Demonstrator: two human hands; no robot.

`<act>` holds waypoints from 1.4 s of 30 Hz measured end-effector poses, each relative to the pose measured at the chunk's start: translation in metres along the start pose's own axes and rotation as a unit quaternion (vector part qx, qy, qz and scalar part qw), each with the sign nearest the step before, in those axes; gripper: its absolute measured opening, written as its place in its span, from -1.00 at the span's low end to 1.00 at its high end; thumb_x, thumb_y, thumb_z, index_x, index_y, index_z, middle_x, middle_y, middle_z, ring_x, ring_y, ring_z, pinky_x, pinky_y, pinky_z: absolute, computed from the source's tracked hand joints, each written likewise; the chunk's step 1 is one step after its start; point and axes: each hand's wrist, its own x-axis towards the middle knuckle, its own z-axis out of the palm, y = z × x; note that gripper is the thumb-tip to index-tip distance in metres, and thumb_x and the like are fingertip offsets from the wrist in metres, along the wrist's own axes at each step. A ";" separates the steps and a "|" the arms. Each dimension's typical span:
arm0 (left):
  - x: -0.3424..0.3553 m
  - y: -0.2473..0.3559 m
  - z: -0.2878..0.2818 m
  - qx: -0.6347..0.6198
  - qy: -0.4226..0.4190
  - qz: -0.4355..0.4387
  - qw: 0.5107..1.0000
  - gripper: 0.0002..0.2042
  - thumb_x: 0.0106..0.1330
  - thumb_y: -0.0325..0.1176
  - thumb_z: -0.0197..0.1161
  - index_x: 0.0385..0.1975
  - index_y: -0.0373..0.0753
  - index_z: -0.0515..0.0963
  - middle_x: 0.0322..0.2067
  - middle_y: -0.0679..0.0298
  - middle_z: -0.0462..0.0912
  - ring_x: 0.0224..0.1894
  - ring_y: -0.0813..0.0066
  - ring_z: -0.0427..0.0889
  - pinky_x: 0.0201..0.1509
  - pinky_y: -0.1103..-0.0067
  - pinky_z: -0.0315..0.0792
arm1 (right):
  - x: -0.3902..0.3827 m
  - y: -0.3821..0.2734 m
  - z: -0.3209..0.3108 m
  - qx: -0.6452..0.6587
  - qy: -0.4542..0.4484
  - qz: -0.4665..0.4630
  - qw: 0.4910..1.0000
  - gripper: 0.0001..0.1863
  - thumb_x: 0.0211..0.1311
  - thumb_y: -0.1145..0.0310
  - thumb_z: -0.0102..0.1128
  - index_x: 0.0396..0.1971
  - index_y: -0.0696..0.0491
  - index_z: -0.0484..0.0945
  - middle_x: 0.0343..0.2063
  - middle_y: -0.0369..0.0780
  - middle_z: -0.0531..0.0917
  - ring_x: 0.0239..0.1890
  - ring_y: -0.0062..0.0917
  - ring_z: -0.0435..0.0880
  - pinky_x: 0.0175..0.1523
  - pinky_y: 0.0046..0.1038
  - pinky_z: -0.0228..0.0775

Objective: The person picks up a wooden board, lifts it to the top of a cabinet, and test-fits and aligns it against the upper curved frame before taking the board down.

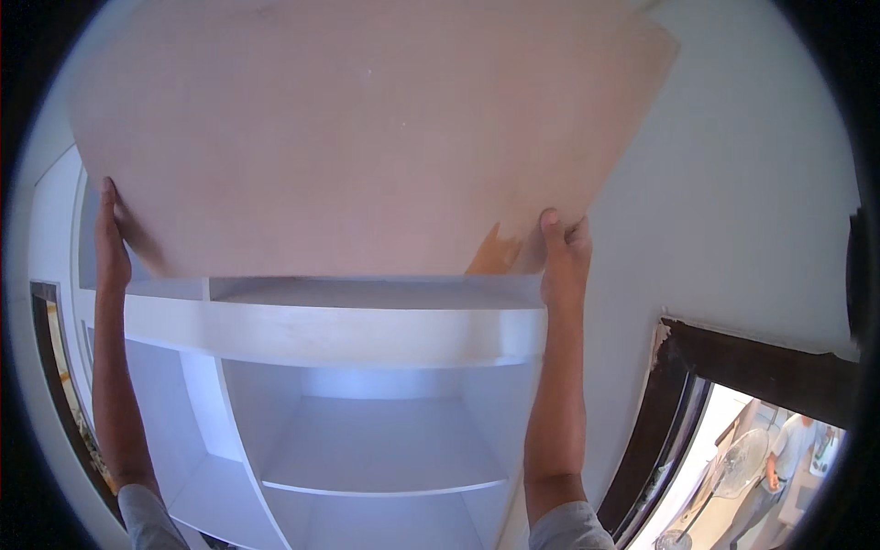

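Observation:
A large, flat, pale pinkish-brown wooden board (367, 137) is raised in front of me, reaching past the top of the view. My left hand (111, 238) grips its left edge, thumb on the near face and the other fingers out of sight. On the opposite edge, near the lower right corner, my right hand (566, 246) holds the board the same way. An orange-brown bare patch marks the face beside my right hand. Just behind the board's lower edge is the top opening of a white built-in cabinet (339, 332).
Under the cabinet's thick front rail are open compartments with a shelf (385, 481). A pale wall (733, 183) rises at the right. Below it, a dark door frame (752, 357) opens onto another room, where a person (788, 454) stands near a pedestal fan (741, 463).

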 end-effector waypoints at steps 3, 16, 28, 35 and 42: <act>0.006 0.007 -0.005 0.005 0.005 0.026 1.000 0.14 0.28 0.53 -0.07 0.55 -0.36 -0.19 0.56 -0.17 -0.35 0.59 -0.12 -0.51 0.56 -0.05 -0.48 | 0.024 -0.006 0.003 -0.127 0.014 -0.100 0.987 -0.31 0.39 0.03 0.29 0.23 0.27 0.34 0.14 -0.12 0.52 0.18 -0.45 0.46 0.32 -0.34 0.26; 0.048 0.051 0.000 -0.166 -0.012 0.092 0.982 -0.18 0.58 0.18 -0.11 0.47 -0.50 -0.02 0.52 -0.07 -0.01 0.58 0.22 -0.13 0.61 0.26 -0.31 | 0.081 -0.087 0.014 -0.047 -0.118 0.049 0.991 -0.31 0.44 -0.16 0.13 0.22 0.18 0.40 -0.15 -0.04 0.61 -0.01 -0.24 0.58 0.10 -0.13 0.53; 0.062 0.035 -0.039 -0.197 -0.054 0.169 0.964 -0.19 0.57 0.25 -0.30 0.54 -0.32 -0.12 0.56 0.05 -0.12 0.59 0.27 -0.21 0.64 0.25 -0.32 | 0.075 -0.110 0.005 0.419 -0.282 0.344 0.791 -0.01 0.40 -0.25 -0.07 0.43 0.33 -0.04 0.31 0.45 0.06 0.39 0.41 0.05 0.31 0.10 0.46; 0.028 0.071 -0.011 -0.463 -0.096 0.001 0.881 0.06 0.34 0.55 -0.28 0.54 -0.31 -0.13 0.56 0.06 -0.10 0.58 0.25 -0.13 0.65 0.38 -0.32 | 0.073 -0.063 -0.004 0.470 -0.205 0.334 0.791 -0.05 0.39 -0.18 -0.01 0.40 0.36 -0.02 0.32 0.45 0.01 0.40 0.41 -0.02 0.25 -0.02 0.57; -0.017 0.051 -0.035 -0.372 -0.078 0.012 0.925 -0.41 0.52 0.13 -0.03 0.31 -0.20 0.43 0.21 0.11 0.57 0.24 0.28 0.54 0.27 0.34 0.45 | 0.036 -0.049 -0.007 0.231 -0.115 0.013 0.966 -0.57 0.37 0.33 0.17 0.16 0.22 0.52 0.16 -0.11 0.61 0.03 -0.42 0.68 0.04 -0.44 0.59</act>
